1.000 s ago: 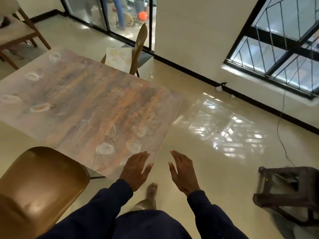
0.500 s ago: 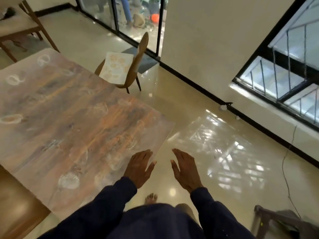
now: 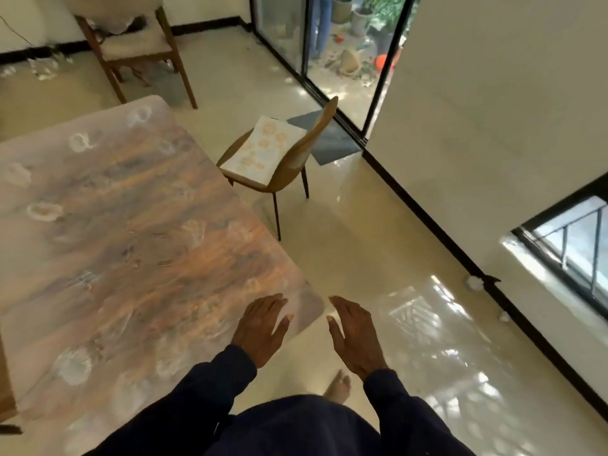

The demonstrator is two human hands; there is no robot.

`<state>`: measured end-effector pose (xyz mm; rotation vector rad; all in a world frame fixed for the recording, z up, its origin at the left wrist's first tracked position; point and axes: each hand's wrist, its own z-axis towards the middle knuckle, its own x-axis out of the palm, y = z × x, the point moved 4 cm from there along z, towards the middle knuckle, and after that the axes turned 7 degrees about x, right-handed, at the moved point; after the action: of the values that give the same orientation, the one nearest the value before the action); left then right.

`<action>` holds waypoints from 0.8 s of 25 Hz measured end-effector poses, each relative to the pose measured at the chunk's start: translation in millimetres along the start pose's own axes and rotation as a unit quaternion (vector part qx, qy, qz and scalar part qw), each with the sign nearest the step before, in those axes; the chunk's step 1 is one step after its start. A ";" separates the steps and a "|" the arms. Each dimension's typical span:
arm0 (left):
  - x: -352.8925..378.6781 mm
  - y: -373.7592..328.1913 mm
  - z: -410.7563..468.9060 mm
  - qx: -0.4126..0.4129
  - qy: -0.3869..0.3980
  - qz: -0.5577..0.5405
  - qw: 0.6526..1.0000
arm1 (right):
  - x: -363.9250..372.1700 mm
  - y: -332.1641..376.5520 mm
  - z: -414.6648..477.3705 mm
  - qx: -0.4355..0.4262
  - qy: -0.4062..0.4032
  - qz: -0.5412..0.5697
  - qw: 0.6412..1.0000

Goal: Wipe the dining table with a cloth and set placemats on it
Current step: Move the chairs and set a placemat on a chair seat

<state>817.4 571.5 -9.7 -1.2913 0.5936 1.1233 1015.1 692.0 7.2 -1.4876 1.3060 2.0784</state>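
Grip: nothing is held; the left hand (image 3: pixel 263 327) and right hand (image 3: pixel 355 337) are spread flat, fingers straight, palms down.
Hand position: the left hand is seen over the near corner of the wood-grain dining table with pale ring marks (image 3: pixel 131 241); contact cannot be told. The right hand hangs just off that corner, above the glossy cream floor (image 3: pixel 378 245).
Task thing: what is taken for pale rectangular placemats with orange motifs (image 3: pixel 263 149) lie on the seat of the tan moulded chair (image 3: pixel 296 166), just beside the table's right edge.
Handling: the placemats are judged light, thin and flexible. They are best gripped at two opposite edges so that sagging is limited.
Cloth: none is seen.
Room: open floor is left between the table and the white wall (image 3: pixel 493 126); the chair's legs and the table's corner are to be skirted.
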 end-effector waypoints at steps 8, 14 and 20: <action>41.4 -32.7 91.0 -0.110 -0.018 0.050 0.993 | -36.3 -72.3 127.3 -0.123 0.053 0.006 0.991; 64.1 -2.2 189.2 -0.159 -0.039 0.057 0.985 | -28.6 -100.3 243.9 -0.166 0.088 -0.016 0.982; 70.6 19.4 307.0 -0.158 -0.072 0.046 0.984 | -53.9 -118.9 355.8 -0.188 0.096 -0.024 0.977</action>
<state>757.4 881.3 -6.4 -1.4489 0.3792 1.4159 898.0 1052.3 16.6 -1.8961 0.9580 2.2889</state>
